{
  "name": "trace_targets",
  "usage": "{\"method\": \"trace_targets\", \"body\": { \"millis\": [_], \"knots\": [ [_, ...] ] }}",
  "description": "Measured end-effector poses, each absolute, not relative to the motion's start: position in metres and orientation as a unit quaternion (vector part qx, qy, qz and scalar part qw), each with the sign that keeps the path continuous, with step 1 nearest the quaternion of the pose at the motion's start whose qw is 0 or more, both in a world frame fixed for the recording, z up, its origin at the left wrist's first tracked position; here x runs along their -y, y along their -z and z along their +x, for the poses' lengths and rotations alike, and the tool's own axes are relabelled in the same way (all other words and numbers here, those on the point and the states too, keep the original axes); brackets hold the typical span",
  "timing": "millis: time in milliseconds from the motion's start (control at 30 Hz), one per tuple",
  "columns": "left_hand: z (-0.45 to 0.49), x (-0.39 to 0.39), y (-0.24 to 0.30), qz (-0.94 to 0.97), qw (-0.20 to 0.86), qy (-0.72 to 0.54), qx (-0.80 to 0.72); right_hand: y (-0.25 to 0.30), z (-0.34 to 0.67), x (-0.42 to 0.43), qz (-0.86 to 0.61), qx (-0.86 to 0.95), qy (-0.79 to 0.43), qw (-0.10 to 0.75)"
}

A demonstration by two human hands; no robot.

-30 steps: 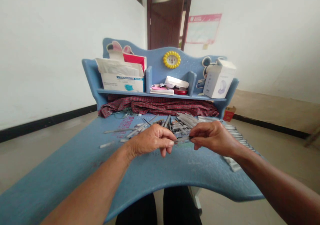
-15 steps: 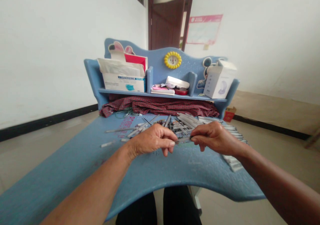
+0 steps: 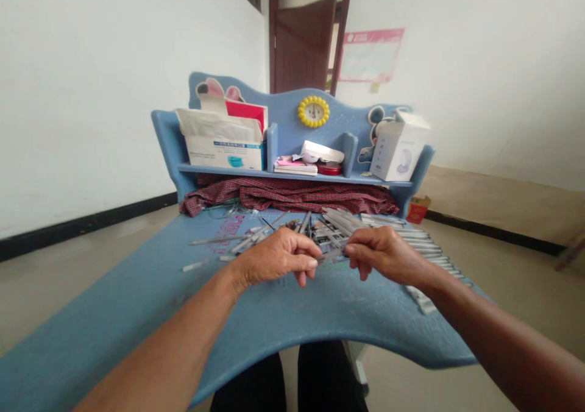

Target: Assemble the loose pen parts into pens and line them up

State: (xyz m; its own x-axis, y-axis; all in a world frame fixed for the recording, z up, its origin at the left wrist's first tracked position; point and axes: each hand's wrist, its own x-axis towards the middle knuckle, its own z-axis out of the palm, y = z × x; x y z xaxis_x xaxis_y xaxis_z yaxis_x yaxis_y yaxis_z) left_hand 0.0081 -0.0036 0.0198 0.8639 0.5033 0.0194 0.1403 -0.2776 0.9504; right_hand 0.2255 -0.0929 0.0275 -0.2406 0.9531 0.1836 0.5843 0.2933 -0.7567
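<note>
My left hand (image 3: 278, 256) and my right hand (image 3: 386, 250) meet over the middle of a blue desk (image 3: 137, 302). Both are closed in a pinch on the two ends of one thin grey pen-like stick (image 3: 331, 255), held just above the desktop. Behind the hands lies a loose heap of similar grey sticks (image 3: 315, 226). A neat row of the same sticks (image 3: 429, 247) runs along the desk's right side, past my right wrist. A few stray pieces (image 3: 194, 266) lie to the left of my left hand.
A red checked cloth (image 3: 292, 194) lies at the back under a blue shelf (image 3: 292, 174) holding a mask box (image 3: 226, 150), papers, a white box (image 3: 400, 150) and a yellow clock (image 3: 313, 111). A brown door (image 3: 304, 40) stands open behind. My legs show below the desk edge.
My right hand has slid a little to the left, closer to my left hand, along the stick. The view has shifted slightly; the left hand stays put.
</note>
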Motion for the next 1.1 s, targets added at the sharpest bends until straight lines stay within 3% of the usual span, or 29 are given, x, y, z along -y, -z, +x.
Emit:
{"method": "trace_targets", "body": {
  "millis": [1100],
  "knots": [
    [0.0113,0.0077,-0.0189,0.789,0.554,-0.147,-0.22,-0.0244,0.2189,0.0965,-0.55,0.689,-0.333,0.334]
  ]
}}
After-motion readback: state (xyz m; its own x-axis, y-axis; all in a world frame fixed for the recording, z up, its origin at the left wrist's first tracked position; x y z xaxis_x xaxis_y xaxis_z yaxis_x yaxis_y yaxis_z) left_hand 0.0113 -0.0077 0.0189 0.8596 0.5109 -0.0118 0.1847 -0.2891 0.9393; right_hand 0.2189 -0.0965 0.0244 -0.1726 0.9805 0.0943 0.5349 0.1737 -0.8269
